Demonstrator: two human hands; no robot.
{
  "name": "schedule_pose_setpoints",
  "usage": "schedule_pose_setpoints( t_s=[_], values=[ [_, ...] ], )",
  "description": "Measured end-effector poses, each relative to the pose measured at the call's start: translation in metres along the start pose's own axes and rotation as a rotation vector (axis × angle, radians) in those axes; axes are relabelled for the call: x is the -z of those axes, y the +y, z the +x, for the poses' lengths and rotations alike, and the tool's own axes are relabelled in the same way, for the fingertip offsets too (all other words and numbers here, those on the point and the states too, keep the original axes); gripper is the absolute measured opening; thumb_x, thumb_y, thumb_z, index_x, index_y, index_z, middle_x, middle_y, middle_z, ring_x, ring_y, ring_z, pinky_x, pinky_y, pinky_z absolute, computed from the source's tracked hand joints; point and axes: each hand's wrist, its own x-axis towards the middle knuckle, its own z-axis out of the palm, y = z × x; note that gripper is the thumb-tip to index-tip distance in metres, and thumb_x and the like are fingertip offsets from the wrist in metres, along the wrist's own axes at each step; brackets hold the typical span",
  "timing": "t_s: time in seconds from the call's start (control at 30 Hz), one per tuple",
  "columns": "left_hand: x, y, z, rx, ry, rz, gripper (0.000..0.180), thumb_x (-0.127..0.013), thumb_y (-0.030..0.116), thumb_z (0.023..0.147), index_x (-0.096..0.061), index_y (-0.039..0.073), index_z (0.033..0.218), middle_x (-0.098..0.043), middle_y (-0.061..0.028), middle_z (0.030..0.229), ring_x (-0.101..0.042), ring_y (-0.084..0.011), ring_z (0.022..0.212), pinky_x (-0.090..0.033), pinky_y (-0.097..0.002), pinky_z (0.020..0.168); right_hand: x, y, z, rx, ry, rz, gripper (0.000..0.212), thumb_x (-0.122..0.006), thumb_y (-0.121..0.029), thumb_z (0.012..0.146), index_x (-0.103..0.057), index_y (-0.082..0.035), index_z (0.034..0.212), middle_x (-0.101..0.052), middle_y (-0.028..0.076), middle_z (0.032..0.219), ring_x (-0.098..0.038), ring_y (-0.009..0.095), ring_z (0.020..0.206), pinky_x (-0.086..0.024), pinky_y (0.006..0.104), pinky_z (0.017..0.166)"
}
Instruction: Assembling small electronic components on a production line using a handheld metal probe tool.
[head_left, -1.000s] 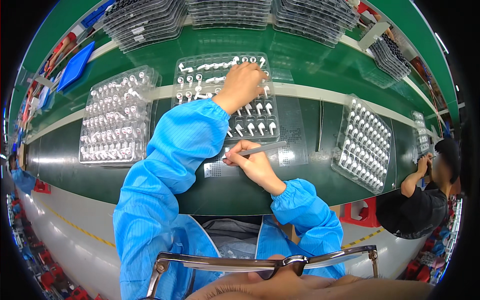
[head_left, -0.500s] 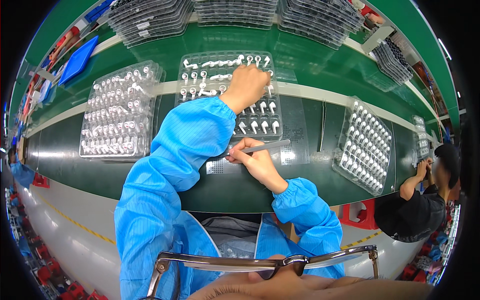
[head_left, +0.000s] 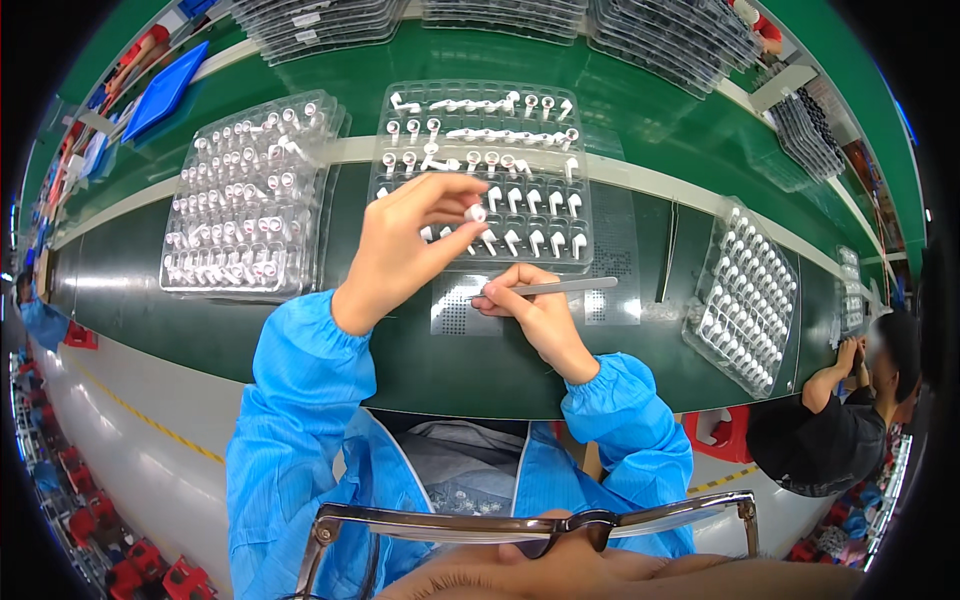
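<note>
Between the thumb and fingers of my left hand is a small white earbud housing, raised over the near part of a clear plastic tray. Rows of white earbud pieces fill much of that tray, some upright, some lying sideways. My right hand grips metal tweezers like a pen, just in front of the tray. Their shaft points right, and the end by my fingertips is hard to make out. Under this hand lies a pale sheet with small dark dots.
Stacked clear trays of earbud pieces stand on the left, and another filled tray sits at the right. A thin dark rod lies between. Piled trays and a blue tray are farther back. A person works at right.
My left hand has drawn back from the tray's far rows toward me, now showing an earbud housing in its fingers. My right hand still holds the tweezers. The whole view has shifted slightly.
</note>
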Motion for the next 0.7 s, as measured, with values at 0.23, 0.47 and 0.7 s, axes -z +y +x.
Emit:
schedule_pose_setpoints(
  t_s=[0.23, 0.47, 0.7],
  values=[
    [0.012, -0.029, -0.028, 0.300, 0.047, -0.292, 0.022, -0.067, -0.004, 0.078, -0.063, -0.006, 0.099, -0.066, -0.0123, 0.097, -0.066, -0.0179, 0.087, -0.054, -0.0269, 0.079, 0.001, -0.005, -0.002, 0.008, -0.004, 0.029, 0.011, -0.060, -0.007, 0.087, -0.056, 0.003, 0.082, -0.063, 0.011, 0.081, -0.066, 0.021, 0.083, -0.054, 0.0279, 0.074],
    [0.007, -0.028, -0.034, 0.350, -0.005, -0.363, 0.029, -0.066, -0.003, 0.079, -0.062, -0.006, 0.107, -0.066, -0.0140, 0.099, -0.065, -0.0187, 0.091, -0.054, -0.0277, 0.082, -0.003, -0.024, -0.009, 0.106, 0.084, 0.021, 0.008, -0.056, -0.004, 0.088, -0.054, 0.001, 0.084, -0.063, 0.016, 0.082, -0.066, 0.024, 0.082, -0.055, 0.0345, 0.075],
    [-0.001, -0.029, -0.039, 0.334, -0.074, -0.484, 0.028, -0.063, -0.009, 0.078, -0.061, -0.008, 0.107, -0.062, -0.0173, 0.108, -0.063, -0.0252, 0.100, -0.054, -0.0307, 0.085, -0.006, -0.028, -0.015, 0.557, 0.002, -0.140, 0.005, -0.054, 0.008, 0.086, -0.050, 0.004, 0.087, -0.061, 0.016, 0.089, -0.063, 0.023, 0.091, -0.051, 0.0312, 0.082]
  ],
)
